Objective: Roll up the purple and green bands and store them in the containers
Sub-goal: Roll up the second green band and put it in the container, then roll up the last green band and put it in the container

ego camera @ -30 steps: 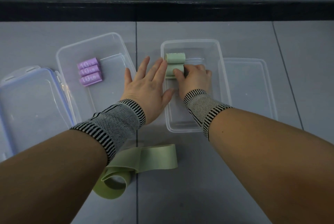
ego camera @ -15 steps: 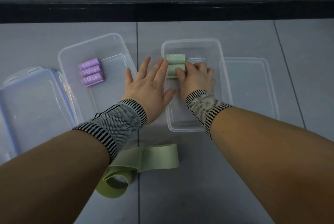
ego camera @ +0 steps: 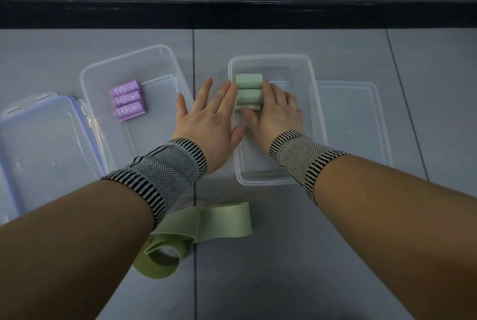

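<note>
Three purple rolled bands (ego camera: 128, 100) marked "10 LB" lie side by side in the left clear container (ego camera: 165, 49). The right clear container (ego camera: 313, 79) holds three green rolled bands (ego camera: 248, 92) stacked in a row near its far left corner. My right hand (ego camera: 278, 113) lies flat inside that container, fingers along the rolls' right ends and thumb against the nearest roll. My left hand (ego camera: 209, 118) is spread flat over the container's left rim, its fingertips at the rolls' left ends. A loose green band (ego camera: 206, 225) lies partly coiled on the floor under my left forearm.
A blue-rimmed lid (ego camera: 38, 144) lies at the far left beside the purple container. A clear lid (ego camera: 353, 118) lies right of the green container. A black skirting strip (ego camera: 237, 13) runs along the wall behind. The floor is grey tile.
My right hand has slid off the green roll it covered, to the right. The roll now lies against the other two. My left hand has hardly moved.
</note>
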Available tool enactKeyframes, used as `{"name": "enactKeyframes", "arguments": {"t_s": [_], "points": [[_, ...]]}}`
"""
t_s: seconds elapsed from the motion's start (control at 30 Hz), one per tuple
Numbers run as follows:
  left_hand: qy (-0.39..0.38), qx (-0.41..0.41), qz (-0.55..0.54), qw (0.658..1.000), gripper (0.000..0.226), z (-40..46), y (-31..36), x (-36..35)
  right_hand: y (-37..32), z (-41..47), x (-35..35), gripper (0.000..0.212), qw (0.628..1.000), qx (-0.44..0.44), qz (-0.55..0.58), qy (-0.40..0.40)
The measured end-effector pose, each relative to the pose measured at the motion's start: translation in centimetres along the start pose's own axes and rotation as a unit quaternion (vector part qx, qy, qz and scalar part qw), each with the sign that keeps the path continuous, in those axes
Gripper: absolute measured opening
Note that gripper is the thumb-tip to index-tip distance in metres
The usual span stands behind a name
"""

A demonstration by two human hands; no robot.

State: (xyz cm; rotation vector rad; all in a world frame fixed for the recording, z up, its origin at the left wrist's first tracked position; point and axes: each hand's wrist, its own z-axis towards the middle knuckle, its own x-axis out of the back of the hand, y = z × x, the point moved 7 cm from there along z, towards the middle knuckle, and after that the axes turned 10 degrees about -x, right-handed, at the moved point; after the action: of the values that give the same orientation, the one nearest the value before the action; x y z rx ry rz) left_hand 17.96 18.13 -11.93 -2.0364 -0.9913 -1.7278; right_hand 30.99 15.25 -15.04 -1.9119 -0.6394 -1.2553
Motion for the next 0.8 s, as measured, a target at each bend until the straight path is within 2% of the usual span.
{"name": "enactKeyframes", "arguments": {"t_s": [0.27, 0.43, 0.5, 0.57, 0.67, 0.7, 0.8], "points": [[-0.027, 0.006, 0.015, 0.999, 0.071, -1.0, 0.7, 0.6, 0.8, -2.2, 1.3, 0.075, 0.997, 0.016, -0.033, -0.066], [-0.049, -0.015, 0.017, 0.999, 0.071, -6.2, 2.7, 1.9, 0.9, -7.8, 4.2, 0.074, 0.993, 0.063, -0.041, -0.092], [-0.035, -0.029, -0.003, 0.999, 0.073, -9.3, 3.4, 2.0, 0.9, -10.5, 4.9, 0.072, 0.991, 0.082, -0.032, -0.101], [-0.003, -0.049, -0.037, 0.998, 0.075, -12.5, 3.8, 1.8, 0.7, -13.4, 5.7, 0.068, 0.99, 0.113, -0.003, -0.079], [-0.004, -0.054, -0.049, 0.997, 0.072, -16.4, 3.7, -0.1, 0.6, -17.5, 5.8, 0.057, 0.985, 0.171, 0.034, 0.0], [-0.011, -0.045, -0.048, 0.998, 0.071, -17.5, 3.5, -0.9, 0.8, -18.5, 5.1, 0.054, 0.983, 0.176, 0.047, 0.0], [-0.05, 0.015, -0.064, 0.997, 0.062, -19.9, 2.3, -3.2, 1.0, -20.3, 1.9, 0.044, 0.981, 0.179, 0.048, -0.063]]}}
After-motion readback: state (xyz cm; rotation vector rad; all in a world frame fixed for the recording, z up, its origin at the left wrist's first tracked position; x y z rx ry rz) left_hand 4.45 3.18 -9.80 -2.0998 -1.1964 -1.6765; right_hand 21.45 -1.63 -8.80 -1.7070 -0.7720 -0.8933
